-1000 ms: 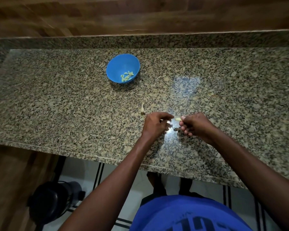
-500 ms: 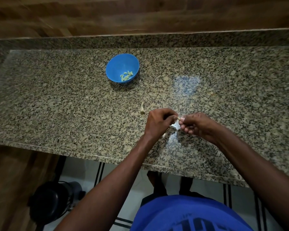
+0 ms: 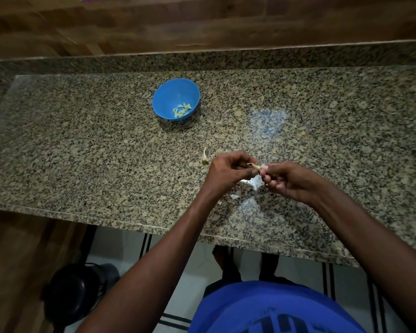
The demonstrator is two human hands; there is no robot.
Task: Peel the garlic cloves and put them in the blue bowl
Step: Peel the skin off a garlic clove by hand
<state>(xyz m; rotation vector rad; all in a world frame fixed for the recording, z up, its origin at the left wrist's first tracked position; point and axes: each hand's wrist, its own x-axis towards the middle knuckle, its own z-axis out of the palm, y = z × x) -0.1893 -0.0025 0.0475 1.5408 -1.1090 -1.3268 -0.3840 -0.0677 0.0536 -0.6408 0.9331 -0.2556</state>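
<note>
A small garlic clove (image 3: 254,166) with a curl of papery skin is pinched between my left hand (image 3: 228,170) and my right hand (image 3: 283,180), just above the granite counter (image 3: 82,152). Fingers of both hands curl round it, hiding most of the clove. The blue bowl (image 3: 168,94) stands farther back and to the left, with several peeled cloves (image 3: 182,109) in its bottom. White skin scraps (image 3: 251,182) lie on the counter under my hands.
A garlic stem piece (image 3: 204,157) lies just left of my left hand. The counter's front edge (image 3: 154,225) runs close below my hands. A dark round object (image 3: 75,292) stands on the floor at lower left. A wooden wall backs the counter.
Both hands have lifted slightly off the counter and drawn together round the clove. A strip of skin now sticks up between the fingertips. The bowl has not moved.
</note>
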